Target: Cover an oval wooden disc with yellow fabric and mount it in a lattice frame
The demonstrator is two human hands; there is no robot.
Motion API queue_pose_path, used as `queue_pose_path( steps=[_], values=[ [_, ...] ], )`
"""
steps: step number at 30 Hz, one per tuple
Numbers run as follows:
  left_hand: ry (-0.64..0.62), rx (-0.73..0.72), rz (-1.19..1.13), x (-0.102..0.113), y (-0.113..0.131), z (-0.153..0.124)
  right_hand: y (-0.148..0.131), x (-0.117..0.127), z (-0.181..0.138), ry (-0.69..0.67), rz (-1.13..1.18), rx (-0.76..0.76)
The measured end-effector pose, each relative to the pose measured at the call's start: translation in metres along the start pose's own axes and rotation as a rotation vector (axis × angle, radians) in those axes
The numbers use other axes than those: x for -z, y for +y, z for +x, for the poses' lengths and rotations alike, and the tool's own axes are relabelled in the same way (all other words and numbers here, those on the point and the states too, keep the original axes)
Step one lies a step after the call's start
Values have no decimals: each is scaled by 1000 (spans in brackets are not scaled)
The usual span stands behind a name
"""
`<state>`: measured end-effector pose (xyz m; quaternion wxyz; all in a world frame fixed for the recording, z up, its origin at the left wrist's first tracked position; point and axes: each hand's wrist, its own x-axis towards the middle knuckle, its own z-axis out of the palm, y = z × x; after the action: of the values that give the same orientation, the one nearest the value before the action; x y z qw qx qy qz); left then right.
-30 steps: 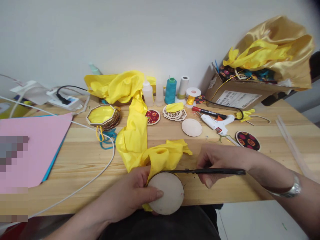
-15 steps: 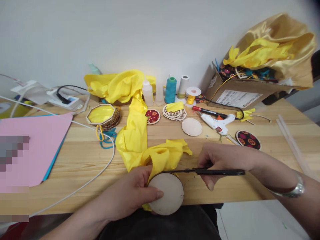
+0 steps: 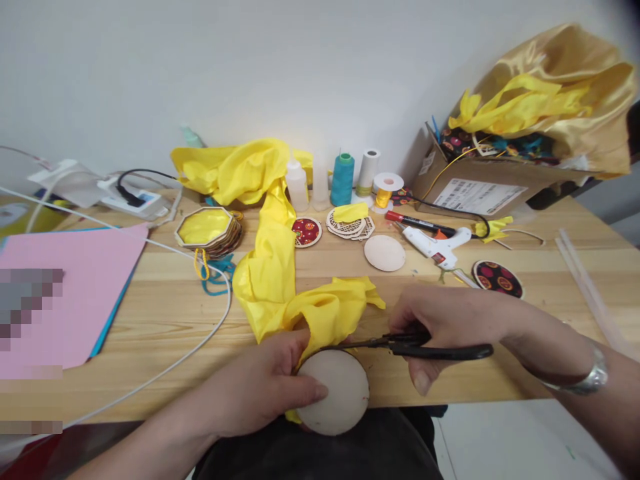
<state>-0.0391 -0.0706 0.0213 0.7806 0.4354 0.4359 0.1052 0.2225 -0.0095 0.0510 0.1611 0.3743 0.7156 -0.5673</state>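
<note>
A pale round disc is gripped at the table's front edge by my left hand, the thumb lying across its face. Yellow cloth runs behind the disc and is pinched with it; the fingers underneath are hidden. My right hand is closed around black-handled scissors. Their blades point left along the disc's upper rim, at the cloth there. From the disc the cloth trails back over the table in a long crumpled strip.
Behind the cloth stand a squeeze bottle, a teal thread cone and a ribbon spool. A white glue gun lies at right near a cardboard box. Stacked octagonal frames and a white cable are at left.
The scissor handles have spread wider apart, and the lower handle has dropped slightly. My right hand has shifted a little left. My left hand keeps its hold on the disc and cloth.
</note>
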Motion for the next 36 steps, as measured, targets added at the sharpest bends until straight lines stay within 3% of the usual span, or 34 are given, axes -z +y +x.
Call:
queue_pose_path(
  steps=[10,27,32,36],
  values=[
    [85,-11,153,-3,7,0,-9,1,3,6,-3,11],
    [65,3,288,-6,13,-2,-9,0,-7,61,-172,-42],
    [55,6,214,-1,7,0,-4,-8,-26,206,-376,-117],
    [37,-12,66,6,2,2,17,-18,-39,464,-609,-254]
  ],
)
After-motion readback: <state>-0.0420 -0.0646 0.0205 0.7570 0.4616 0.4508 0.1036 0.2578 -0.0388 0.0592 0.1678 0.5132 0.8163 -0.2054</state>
